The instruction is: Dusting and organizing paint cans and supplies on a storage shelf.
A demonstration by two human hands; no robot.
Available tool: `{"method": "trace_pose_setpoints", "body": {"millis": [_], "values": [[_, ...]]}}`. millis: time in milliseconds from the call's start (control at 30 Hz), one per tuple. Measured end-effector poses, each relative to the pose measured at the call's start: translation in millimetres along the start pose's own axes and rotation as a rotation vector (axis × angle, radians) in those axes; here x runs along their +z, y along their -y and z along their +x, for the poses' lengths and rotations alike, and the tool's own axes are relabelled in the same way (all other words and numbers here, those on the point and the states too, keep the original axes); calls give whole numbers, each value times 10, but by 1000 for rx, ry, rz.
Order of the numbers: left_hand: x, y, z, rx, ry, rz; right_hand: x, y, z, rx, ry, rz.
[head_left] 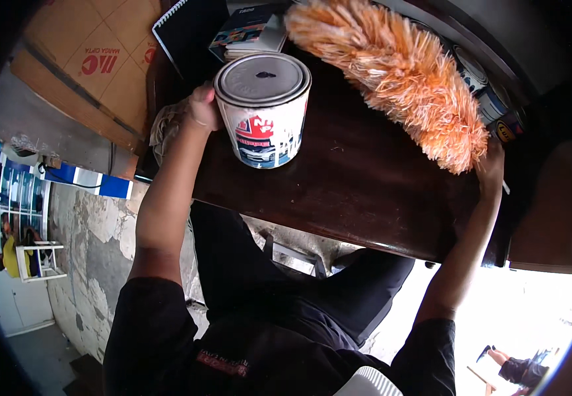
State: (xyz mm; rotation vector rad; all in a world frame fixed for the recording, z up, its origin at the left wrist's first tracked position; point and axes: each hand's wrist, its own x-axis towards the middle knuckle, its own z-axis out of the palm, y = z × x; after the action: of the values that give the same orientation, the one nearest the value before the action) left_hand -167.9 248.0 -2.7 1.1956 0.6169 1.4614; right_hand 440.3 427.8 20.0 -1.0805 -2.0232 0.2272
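Note:
A paint can with a closed grey lid and white drips over its printed label is at the desk's left part. My left hand is closed on the can's left side, its fingers mostly hidden behind it. Whether the can's base touches the desk I cannot tell. At the desk's right, my right hand is wrapped round the handle of a fluffy orange duster. The duster's head slants up and left from that hand, over the desk's far side. A short bit of pale handle sticks out below the hand.
Under the can and duster lies a dark, glossy wooden desk. Behind stand a spiral notebook and stacked books. Several cans line the far right. A cardboard box and crumpled cloth are left. People appear at both edges.

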Motion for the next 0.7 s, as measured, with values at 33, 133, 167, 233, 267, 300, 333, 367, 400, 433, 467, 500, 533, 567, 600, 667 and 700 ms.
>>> {"method": "trace_pose_setpoints", "body": {"millis": [33,133,167,233,267,300,333,367,400,433,467,500,533,567,600,667,700], "values": [[-36,8,-9,13,-82,-72,140,119,-7,65,-62,196],[2,40,66,39,-57,-186,287,581,-40,78,-33,354],[32,68,114,45,-34,-248,297,738,-33,40,50,307],[112,108,206,53,16,-371,269,1065,74,14,135,122],[146,99,215,55,38,-427,265,1215,124,-1,217,-59],[168,82,215,55,60,-483,280,1307,149,-15,298,-240],[203,83,233,61,59,-481,278,1350,154,-21,297,-241],[250,77,239,41,82,-511,275,1381,154,-112,263,-229],[294,69,233,20,104,-540,277,1407,152,-202,229,-216],[321,63,215,-1,125,-570,289,1435,154,-291,195,-203],[327,55,183,1,124,-567,331,1466,159,-294,195,-201],[329,38,172,3,72,-416,383,1495,171,-306,177,-211],[335,18,162,4,21,-264,438,1514,181,-318,159,-220],[344,4,161,7,-30,-113,472,1513,184,-329,141,-230],[361,5,173,10,-25,-111,469,1467,178,-329,135,-232],[451,29,209,117,32,75,404,1292,161,-222,93,-127],[518,47,230,171,59,167,382,1246,159,-168,74,-74]]}}
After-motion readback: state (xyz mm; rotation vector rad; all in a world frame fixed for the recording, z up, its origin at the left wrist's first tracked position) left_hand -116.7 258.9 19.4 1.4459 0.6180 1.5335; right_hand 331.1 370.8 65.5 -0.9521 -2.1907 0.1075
